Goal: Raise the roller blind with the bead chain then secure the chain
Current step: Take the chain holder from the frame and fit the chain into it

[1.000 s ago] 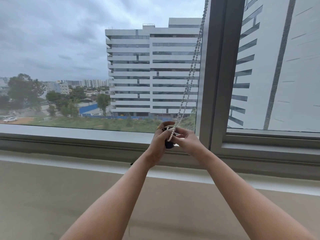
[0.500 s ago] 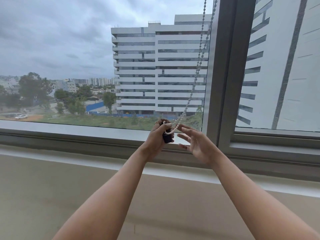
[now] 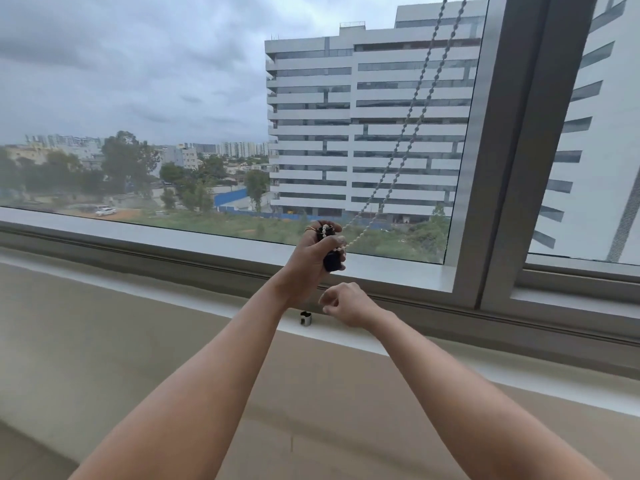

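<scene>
Bead chain (image 3: 420,116) and black holder (image 3: 332,262) gripped by left hand (image 3: 311,259); right hand (image 3: 348,304) released, dropped lower, loosely curled, empty.

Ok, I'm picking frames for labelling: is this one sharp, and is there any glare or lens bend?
Head view: even overcast daylight, no glare on the glass; bead chain and left hand sharp, right hand a little softer; wide-angle bend tilts the window frame and curves the sill.

Left hand (image 3: 313,258) grips bead chain (image 3: 408,133) running up toward 1 o'clock; right hand (image 3: 349,304) at its 5 o'clock; clip (image 3: 306,318) on ledge (image 3: 207,303) at its 6 o'clock; mullion (image 3: 519,168) 3 o'clock of chain.
</scene>
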### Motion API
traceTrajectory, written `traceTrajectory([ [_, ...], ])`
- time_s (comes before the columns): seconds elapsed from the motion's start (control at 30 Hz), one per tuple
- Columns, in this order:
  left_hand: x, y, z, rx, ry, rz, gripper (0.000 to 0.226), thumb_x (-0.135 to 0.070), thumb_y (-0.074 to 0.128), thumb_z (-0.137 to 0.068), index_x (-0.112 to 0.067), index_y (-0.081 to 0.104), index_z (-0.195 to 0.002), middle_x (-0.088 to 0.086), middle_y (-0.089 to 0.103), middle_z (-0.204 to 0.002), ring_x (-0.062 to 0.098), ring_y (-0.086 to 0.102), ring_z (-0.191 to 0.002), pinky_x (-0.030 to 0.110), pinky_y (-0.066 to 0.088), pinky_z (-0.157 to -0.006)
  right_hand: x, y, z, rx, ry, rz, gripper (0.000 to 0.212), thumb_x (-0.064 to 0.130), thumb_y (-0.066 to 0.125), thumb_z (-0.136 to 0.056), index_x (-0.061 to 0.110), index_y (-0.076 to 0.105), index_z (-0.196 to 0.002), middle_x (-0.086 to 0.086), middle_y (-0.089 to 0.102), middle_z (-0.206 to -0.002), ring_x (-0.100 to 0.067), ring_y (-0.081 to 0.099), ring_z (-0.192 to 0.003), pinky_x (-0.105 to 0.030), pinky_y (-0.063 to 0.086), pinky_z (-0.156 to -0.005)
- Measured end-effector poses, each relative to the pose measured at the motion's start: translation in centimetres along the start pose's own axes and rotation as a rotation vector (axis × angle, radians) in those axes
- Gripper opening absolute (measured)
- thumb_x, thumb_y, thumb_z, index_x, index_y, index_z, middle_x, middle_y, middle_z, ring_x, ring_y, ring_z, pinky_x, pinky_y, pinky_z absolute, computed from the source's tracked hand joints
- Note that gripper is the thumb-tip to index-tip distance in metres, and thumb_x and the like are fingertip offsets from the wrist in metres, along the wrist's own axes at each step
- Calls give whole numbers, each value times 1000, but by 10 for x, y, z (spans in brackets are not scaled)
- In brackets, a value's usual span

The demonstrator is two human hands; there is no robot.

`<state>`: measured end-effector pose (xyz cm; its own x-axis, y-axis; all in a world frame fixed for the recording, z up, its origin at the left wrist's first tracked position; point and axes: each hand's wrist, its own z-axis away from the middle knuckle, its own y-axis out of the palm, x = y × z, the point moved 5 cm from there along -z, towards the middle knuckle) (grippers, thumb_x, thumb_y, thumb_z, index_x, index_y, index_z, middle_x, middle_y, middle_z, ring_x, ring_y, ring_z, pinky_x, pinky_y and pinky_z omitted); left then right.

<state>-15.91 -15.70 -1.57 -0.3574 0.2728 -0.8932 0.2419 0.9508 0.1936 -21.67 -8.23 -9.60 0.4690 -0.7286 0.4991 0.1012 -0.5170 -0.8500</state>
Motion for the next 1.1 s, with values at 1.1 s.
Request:
traceTrajectory([
  [1.1,10,-13,-12,-67,26,-164,19,-1,45,-92,-20,51,-90,3,46,-69,7,50,-59,20,47,-53,-10,-53,11,-482,-93,-555,16,12,70,-79,7,65,-94,-1,67,-88,-13,66,-80,-19,53,-72],
])
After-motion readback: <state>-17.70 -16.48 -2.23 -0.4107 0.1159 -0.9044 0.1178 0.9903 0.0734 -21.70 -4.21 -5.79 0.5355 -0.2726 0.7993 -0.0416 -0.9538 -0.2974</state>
